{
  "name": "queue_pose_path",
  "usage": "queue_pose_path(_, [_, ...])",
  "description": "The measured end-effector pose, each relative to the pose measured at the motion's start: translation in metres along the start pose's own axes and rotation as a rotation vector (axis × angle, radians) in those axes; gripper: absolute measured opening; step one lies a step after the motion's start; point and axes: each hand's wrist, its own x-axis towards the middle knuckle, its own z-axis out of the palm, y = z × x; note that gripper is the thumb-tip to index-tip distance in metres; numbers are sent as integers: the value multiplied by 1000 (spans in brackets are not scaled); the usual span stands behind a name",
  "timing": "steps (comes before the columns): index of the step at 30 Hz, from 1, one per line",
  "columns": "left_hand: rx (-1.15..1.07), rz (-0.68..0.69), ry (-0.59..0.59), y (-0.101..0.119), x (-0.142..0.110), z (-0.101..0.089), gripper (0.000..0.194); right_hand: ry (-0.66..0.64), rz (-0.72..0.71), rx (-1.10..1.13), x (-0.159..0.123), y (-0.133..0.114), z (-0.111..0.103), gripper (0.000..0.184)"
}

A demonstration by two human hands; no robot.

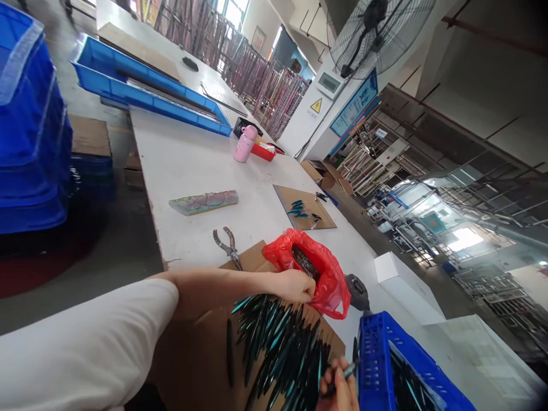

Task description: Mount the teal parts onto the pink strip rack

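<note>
My left hand (pixel 294 284) is closed on the edge of a red plastic bag (pixel 319 268) that holds dark slim pieces. A heap of dark, teal-tipped slim pieces (pixel 282 348) lies on a cardboard sheet (pixel 201 342) below that hand. At the bottom edge my right hand (pixel 340 391) pinches one such dark piece (pixel 345 374) beside a blue crate (pixel 381 365) with more of them inside. Only part of the right hand shows.
Pliers (pixel 228 245) lie on the white table (pixel 192 165) near the bag. Further off are a patterned strip (pixel 204 202), a pink bottle (pixel 245 144), a small cardboard (pixel 305 207) with several pieces, a white box (pixel 406 288) and long blue trays (pixel 145 85). Blue crates (pixel 29 125) stack at left.
</note>
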Motion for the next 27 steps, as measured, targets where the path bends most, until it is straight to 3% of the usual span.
queue_pose_path(2, [-66,97,-106,16,-14,5,9,54,172,185,-10,-17,17,29])
queue_pose_path(5, [-103,193,-240,36,-25,12,6,10,257,275,-18,-38,31,32])
queue_pose_path(11, [-10,257,-315,55,-27,23,7,95,276,348,-26,-49,27,31])
queue_pose_path(16, [-120,213,-404,60,-16,25,15,161,250,330,-26,-47,19,27])
queue_pose_path(23, [-223,147,-344,58,0,50,14,220,204,310,-22,-34,18,33])
queue_pose_path(27, [-656,3,-284,51,10,63,10,257,140,286,-25,-25,24,32])
